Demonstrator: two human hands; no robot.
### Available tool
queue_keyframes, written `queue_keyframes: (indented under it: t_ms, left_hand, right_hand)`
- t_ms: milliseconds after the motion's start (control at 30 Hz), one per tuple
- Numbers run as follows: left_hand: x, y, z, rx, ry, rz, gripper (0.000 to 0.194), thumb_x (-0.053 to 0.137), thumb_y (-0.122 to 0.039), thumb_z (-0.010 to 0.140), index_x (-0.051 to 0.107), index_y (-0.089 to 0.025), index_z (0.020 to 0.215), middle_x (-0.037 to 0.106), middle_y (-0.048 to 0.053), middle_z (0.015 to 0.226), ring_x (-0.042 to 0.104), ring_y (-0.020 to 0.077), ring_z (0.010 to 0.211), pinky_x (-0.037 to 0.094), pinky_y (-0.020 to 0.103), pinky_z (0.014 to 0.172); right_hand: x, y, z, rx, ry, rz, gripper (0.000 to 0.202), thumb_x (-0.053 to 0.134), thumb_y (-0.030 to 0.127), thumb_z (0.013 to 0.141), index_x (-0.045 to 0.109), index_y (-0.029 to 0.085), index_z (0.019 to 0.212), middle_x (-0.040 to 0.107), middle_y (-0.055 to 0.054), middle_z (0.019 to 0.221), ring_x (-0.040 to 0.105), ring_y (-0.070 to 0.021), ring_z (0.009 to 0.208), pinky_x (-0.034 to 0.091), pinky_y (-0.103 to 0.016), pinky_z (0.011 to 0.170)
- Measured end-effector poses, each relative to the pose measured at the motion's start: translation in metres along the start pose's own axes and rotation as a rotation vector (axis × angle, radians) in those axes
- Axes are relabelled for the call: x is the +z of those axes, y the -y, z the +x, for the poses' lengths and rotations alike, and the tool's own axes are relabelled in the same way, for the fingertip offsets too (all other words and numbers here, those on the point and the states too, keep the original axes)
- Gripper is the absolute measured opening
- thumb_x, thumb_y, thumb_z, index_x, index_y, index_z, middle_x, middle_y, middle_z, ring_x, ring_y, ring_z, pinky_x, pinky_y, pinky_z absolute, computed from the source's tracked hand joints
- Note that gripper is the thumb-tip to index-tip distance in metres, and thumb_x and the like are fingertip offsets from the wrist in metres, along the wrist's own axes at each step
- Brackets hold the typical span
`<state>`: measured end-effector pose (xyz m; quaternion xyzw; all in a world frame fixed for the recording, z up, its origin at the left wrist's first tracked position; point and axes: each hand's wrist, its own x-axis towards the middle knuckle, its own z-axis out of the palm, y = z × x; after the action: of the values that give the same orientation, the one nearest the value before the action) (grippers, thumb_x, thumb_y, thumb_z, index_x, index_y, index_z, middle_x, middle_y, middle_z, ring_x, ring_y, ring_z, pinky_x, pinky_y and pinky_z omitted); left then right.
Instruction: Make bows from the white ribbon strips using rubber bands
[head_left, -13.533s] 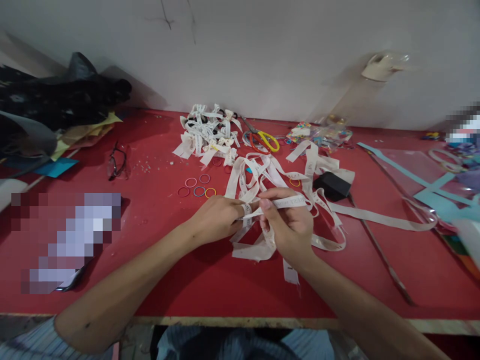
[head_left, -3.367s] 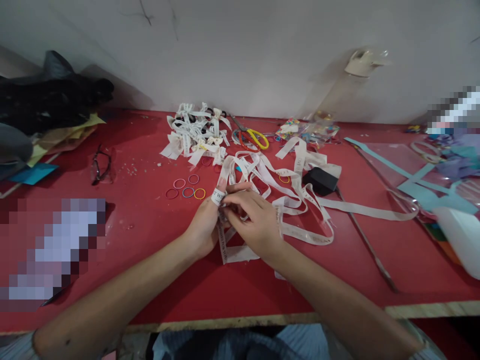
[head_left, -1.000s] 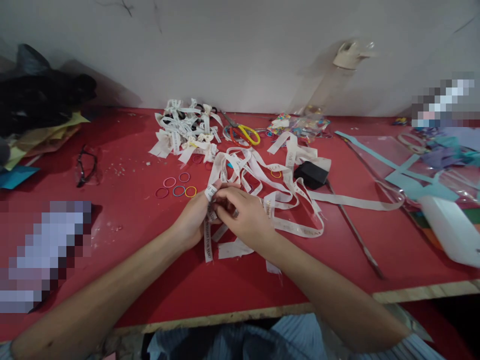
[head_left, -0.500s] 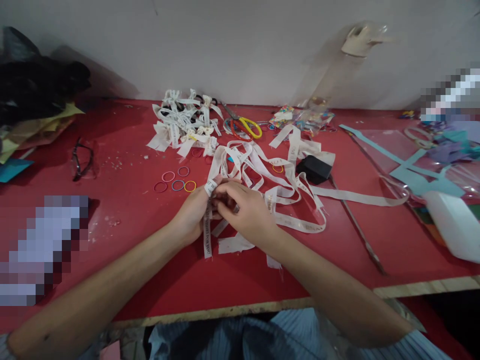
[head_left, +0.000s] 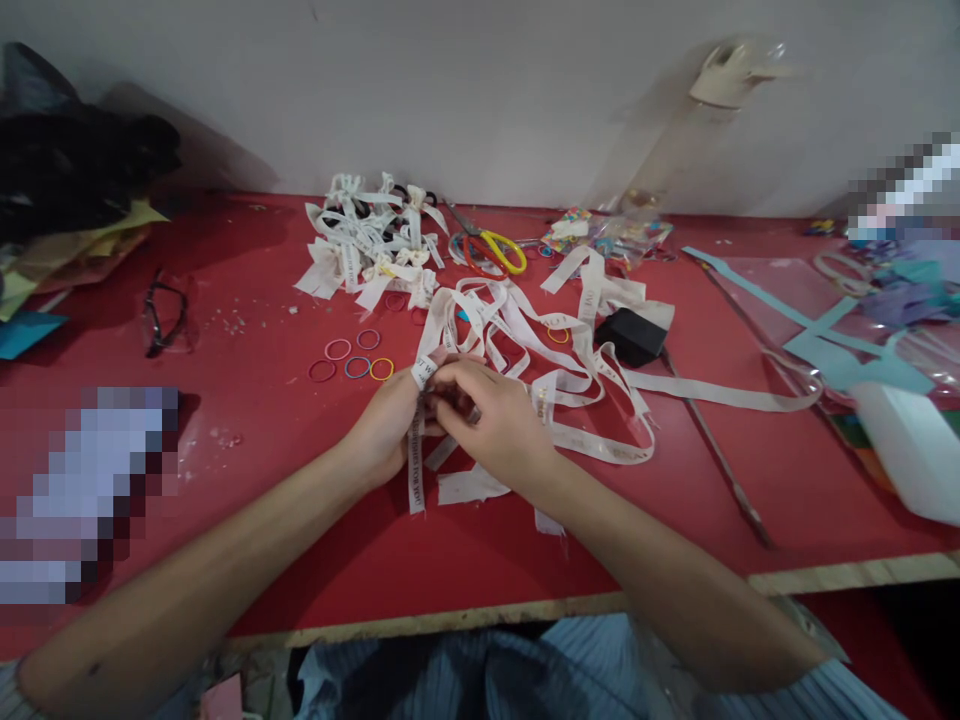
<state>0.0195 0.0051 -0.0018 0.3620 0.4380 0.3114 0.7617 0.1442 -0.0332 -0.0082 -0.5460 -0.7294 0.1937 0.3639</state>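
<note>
A white printed ribbon (head_left: 416,470) loops over the fingers of my left hand (head_left: 386,425), and its end hangs down toward the red table. My left hand is closed on this ribbon. My right hand (head_left: 491,410) meets it, thumb and fingers pinched at the ribbon by the left fingertips; the exact spot is hidden. Behind and right of my hands lies a tangle of long white ribbon (head_left: 592,445). A short ribbon piece (head_left: 471,487) rests under my right wrist. Several coloured elastic bands (head_left: 382,370) lie just beyond my left hand.
Tied white ribbon bows (head_left: 375,240) are heaped at the back, beside scissors (head_left: 502,252). A black block (head_left: 630,337) and a thin metal rod (head_left: 712,450) lie right. Glasses (head_left: 165,315), a pixelated object (head_left: 97,480) and a black bag (head_left: 75,160) are left.
The view has shifted very slightly. Both hands stay together on the ribbon in nearly the same pose.
</note>
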Motion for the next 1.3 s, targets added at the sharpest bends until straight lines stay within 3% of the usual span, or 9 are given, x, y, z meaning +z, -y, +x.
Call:
queue_keyframes:
  t_ms: [400,767,1000,1300]
  left_hand:
    - [0.0009,0.0011,-0.0002,0.003,-0.021,-0.036,0.035,0.066,-0.045,0.08,0.072,-0.015,0.098,0.068,0.003,0.072,0.053,0.0062,0.049,0.035,0.012,0.039]
    - [-0.0009,0.0022,0.0004,-0.006,-0.033,-0.024,0.033,0.068,-0.047,0.077,0.07,-0.016,0.088,0.064,0.0,0.066,0.052,0.0063,0.048,0.042,0.014,0.044]
    - [-0.0013,0.0027,0.0016,-0.008,-0.029,-0.068,0.026,0.072,-0.04,0.075,0.067,-0.015,0.078,0.057,-0.004,0.059,0.043,0.0037,0.044,0.032,0.012,0.039]
    - [0.0,0.0021,0.0011,0.005,-0.025,-0.083,0.03,0.074,-0.042,0.072,0.063,-0.014,0.072,0.053,-0.005,0.057,0.043,0.0038,0.044,0.03,0.013,0.039]
  right_hand:
    - [0.0007,-0.0013,-0.0006,-0.003,0.0,0.015,0.016,0.058,0.011,0.082,0.061,0.021,0.094,0.067,0.0,0.088,0.059,-0.0124,0.069,0.044,-0.025,0.065]
    - [-0.001,-0.0006,-0.0006,0.001,0.013,-0.001,0.014,0.057,0.012,0.083,0.059,0.02,0.094,0.066,-0.001,0.088,0.057,-0.0124,0.067,0.042,-0.025,0.065]
    - [-0.0013,-0.0013,-0.0004,-0.005,0.027,0.013,0.015,0.057,0.011,0.082,0.059,0.02,0.094,0.065,-0.001,0.088,0.057,-0.0125,0.068,0.042,-0.025,0.065]
    - [-0.002,-0.0009,-0.0008,-0.005,0.028,0.017,0.014,0.057,0.01,0.082,0.059,0.02,0.093,0.065,-0.001,0.089,0.06,-0.0136,0.072,0.043,-0.026,0.067]
